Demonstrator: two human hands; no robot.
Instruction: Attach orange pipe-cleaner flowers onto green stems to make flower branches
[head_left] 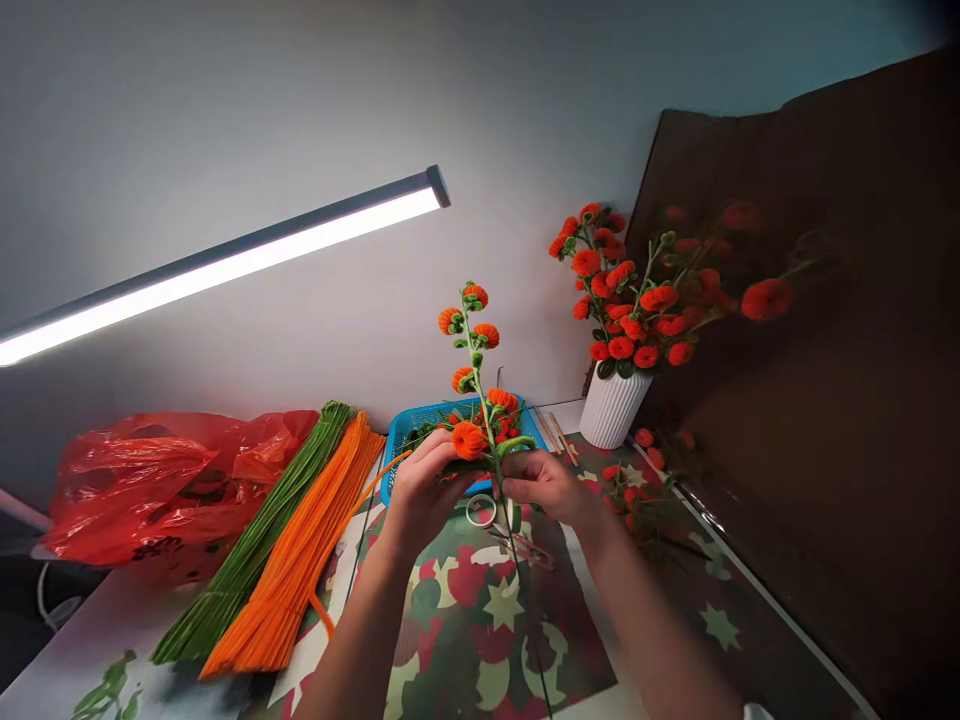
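Note:
An artificial flower stem (481, 375) with fuzzy orange blooms and green leaves stands nearly upright before me, its long thin lower end running down toward the table. My left hand (429, 485) is closed at its lower part, just under the lowest orange bloom (469, 440); the fingertips are partly hidden. From the other side, my right hand (549, 484) pinches the stem beside a curved green leaf (517, 444). Under the hands lie a white ring-shaped roll (481, 511) and a pair of pinkish-handled scissors (534, 553).
Behind the hands sits a blue basket (388, 482) of flower pieces. Orange (300, 560) and green pipe cleaners (259, 535) lie left, beside a red plastic bag (172, 480). A white ribbed vase (613, 408) of orange flowers stands right, near a brown board (810, 400). A lamp bar (225, 265) hangs above.

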